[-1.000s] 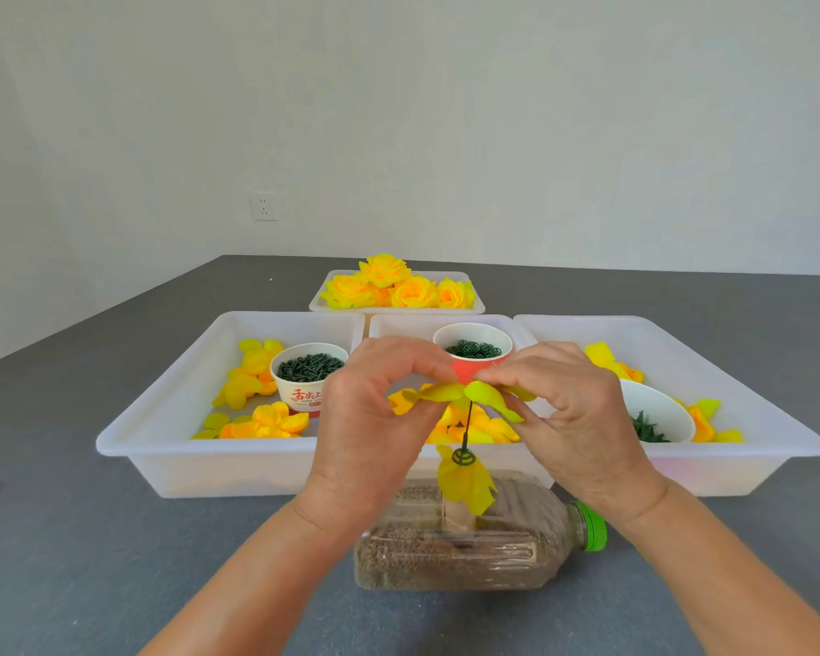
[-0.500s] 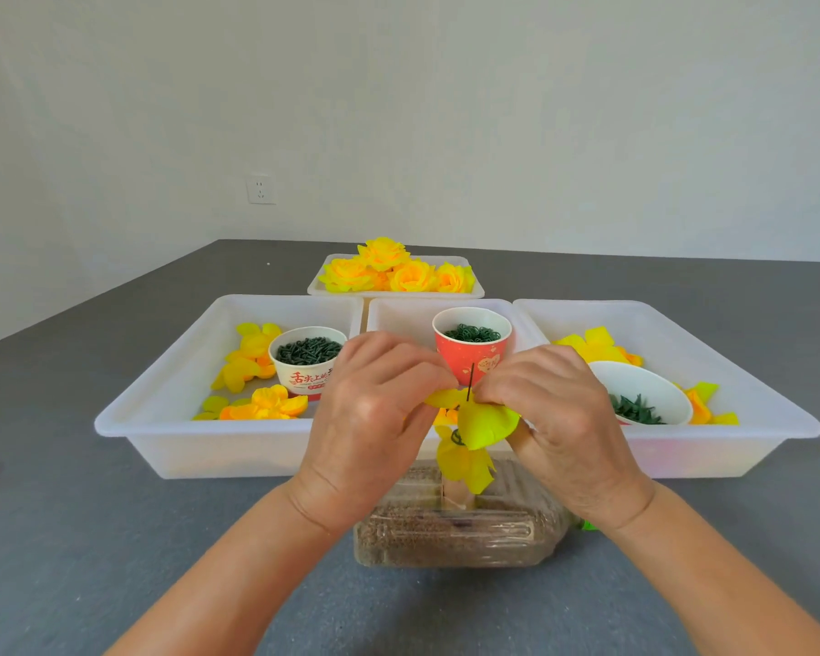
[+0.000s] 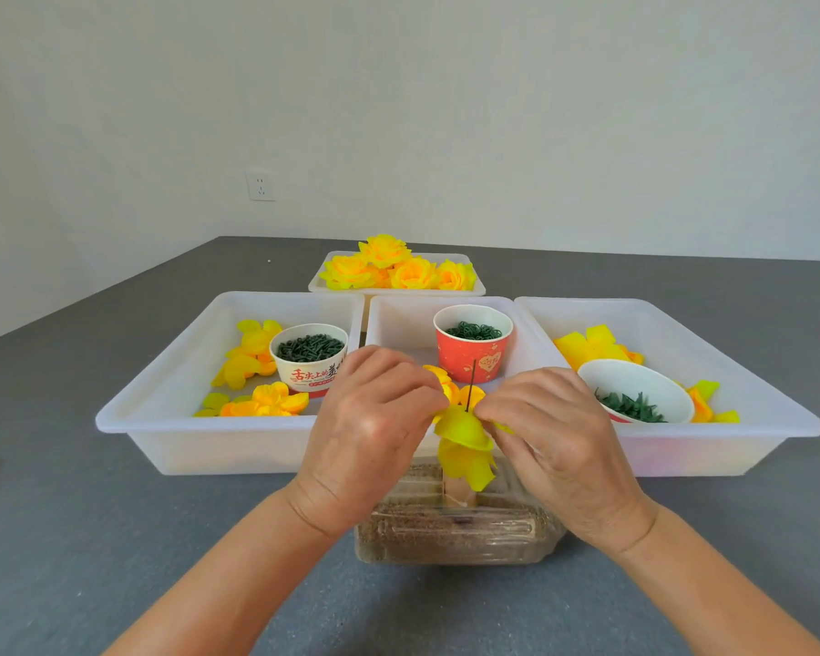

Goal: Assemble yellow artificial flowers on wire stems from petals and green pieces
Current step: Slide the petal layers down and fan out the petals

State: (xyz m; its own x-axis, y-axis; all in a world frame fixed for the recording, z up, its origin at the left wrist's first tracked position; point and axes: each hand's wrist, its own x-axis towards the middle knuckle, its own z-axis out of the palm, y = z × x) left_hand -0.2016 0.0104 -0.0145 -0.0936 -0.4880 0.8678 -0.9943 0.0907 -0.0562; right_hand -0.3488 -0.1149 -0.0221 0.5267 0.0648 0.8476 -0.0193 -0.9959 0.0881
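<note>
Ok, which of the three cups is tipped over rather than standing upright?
The white cup in the right tray, tilted toward the camera; the other two stand upright.

Two bare forearms reach in, sleeveless to the frame edge, with no rings, watch or gloves on either wrist.

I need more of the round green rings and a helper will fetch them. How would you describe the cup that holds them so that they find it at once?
Three large white trays stand side by side on the grey table. In the middle tray, near its back, stands the red paper cup. It is the only red one; the white printed cup and the tilted white cup hold other green pieces.
</note>
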